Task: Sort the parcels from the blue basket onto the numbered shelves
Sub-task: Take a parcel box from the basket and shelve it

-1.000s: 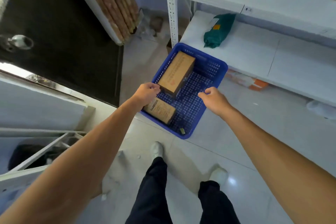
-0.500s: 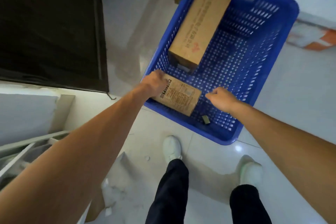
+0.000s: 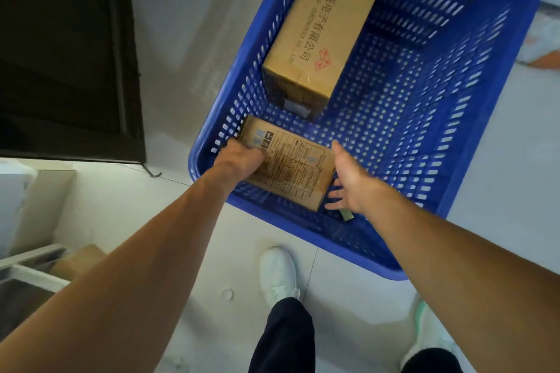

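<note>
Pick-up step judged in hand: small flat parcel (image 3: 288, 166), at 7 o'clock in the blue basket (image 3: 485, 136), is clasped at its left end by the left hand (image 3: 242, 159), right hand (image 3: 348, 182) spread beside it; a two-handed lift is called for next.

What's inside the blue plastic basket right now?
Blue plastic basket holds a long brown cardboard box, a flat printed cardboard parcel and a small greenish item. What lies under the boxes is hidden.
</note>
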The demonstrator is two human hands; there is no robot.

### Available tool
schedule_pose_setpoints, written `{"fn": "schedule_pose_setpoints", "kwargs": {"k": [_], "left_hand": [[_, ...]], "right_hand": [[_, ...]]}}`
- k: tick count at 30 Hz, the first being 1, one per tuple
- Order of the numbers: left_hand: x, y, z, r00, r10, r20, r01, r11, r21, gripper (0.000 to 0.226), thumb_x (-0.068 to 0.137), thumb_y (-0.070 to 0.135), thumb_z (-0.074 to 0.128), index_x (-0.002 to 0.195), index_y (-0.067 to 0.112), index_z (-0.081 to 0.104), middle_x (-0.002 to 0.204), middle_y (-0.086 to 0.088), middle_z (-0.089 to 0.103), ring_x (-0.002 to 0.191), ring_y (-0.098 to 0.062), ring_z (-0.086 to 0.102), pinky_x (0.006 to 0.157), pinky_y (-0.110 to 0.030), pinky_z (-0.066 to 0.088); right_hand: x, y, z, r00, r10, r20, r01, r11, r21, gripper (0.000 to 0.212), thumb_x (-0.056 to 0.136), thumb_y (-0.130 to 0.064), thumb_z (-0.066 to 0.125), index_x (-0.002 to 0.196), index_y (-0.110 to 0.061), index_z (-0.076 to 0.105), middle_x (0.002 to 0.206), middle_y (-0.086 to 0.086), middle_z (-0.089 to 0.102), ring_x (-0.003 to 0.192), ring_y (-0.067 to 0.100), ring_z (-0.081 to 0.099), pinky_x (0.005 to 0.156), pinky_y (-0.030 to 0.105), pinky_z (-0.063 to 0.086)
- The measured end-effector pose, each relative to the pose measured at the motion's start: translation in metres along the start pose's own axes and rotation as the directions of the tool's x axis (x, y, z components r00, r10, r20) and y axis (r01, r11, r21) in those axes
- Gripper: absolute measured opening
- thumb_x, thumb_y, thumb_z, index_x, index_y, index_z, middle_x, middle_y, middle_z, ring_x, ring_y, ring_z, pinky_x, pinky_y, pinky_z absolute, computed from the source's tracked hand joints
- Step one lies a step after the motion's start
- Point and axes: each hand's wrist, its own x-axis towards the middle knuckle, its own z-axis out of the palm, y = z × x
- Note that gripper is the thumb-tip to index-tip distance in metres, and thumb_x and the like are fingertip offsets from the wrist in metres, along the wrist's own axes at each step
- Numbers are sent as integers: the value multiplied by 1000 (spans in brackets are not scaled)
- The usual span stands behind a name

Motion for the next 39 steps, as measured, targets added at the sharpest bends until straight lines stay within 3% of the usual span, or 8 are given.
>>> {"fn": "schedule_pose_setpoints", "kwargs": {"k": [5, 13, 19, 24, 27, 30, 35, 39], "left_hand": [[-8, 7, 10, 998, -57, -12, 57, 998, -16, 56, 91, 21, 54, 145, 12, 40, 148, -17, 35, 123, -34, 49, 106, -40, 41], [-54, 12, 9, 998, 23, 53, -9, 968, -250, 72, 69, 24, 55, 140, 20, 48, 135, -8, 56, 125, -29, 54, 107, -43, 46], [-131, 18, -5, 1000, 27, -9, -28, 916, -400, 44, 95, 8, 51, 138, 14, 44, 124, -3, 58, 116, -21, 54, 90, -31, 42], [-233, 39, -22, 991, 19, -132, -82, 868, -490, 42, 94, 4, 48, 135, 11, 43, 121, -4, 56, 107, -17, 51, 88, -30, 41], [-305, 52, -29, 983, 56, -176, -143, 832, -535, 38, 91, 5, 49, 128, 13, 43, 122, -4, 59, 111, -19, 57, 88, -36, 48], [-377, 69, -33, 978, 85, -193, -185, 785, -591, 38, 91, 8, 52, 127, 15, 42, 121, -4, 61, 109, -19, 59, 89, -38, 52], [-496, 112, -50, 946, 137, -293, -307, 667, -679, 28, 94, 26, 58, 115, 19, 41, 109, -3, 65, 92, -14, 65, 75, -35, 57], [-580, 150, -73, 924, 176, -340, -378, 570, -730, 33, 95, 32, 58, 119, 14, 42, 107, -5, 63, 89, -15, 64, 65, -32, 51]], "right_hand": [[8, 5, -18, 997, -65, -46, 68, 995, 71, 77, 87, -83, 30, 134, -28, 56, 142, 7, 54, 130, 31, 49, 112, 56, 34], [-44, -11, -44, 967, -244, -76, 246, 969, 24, 59, 84, -85, 32, 100, -39, 65, 117, -3, 66, 117, 23, 56, 112, 51, 34], [-122, -21, -68, 938, -344, -37, 342, 938, -62, 45, 89, -80, 33, 83, -42, 57, 106, -7, 61, 124, 24, 52, 115, 51, 32], [-217, -19, -102, 915, -401, 49, 404, 911, -88, 58, 90, -78, 35, 128, -40, 57, 139, 1, 55, 128, 26, 52, 115, 49, 33], [-286, -13, -133, 895, -441, 71, 446, 890, -92, 41, 91, -76, 36, 98, -43, 60, 127, 0, 61, 119, 24, 57, 109, 47, 38], [-357, -7, -168, 853, -517, 67, 521, 850, -79, 36, 95, -69, 37, 94, -42, 60, 111, -4, 66, 107, 17, 61, 92, 42, 47], [-478, -7, -222, 772, -634, 51, 636, 767, -80, 49, 94, -72, 38, 128, -42, 57, 126, -7, 64, 123, 17, 56, 104, 52, 44], [-569, -5, -257, 672, -740, 27, 740, 671, -44, 53, 97, -69, 35, 138, -39, 50, 130, -8, 62, 124, 17, 54, 104, 54, 43]]}}
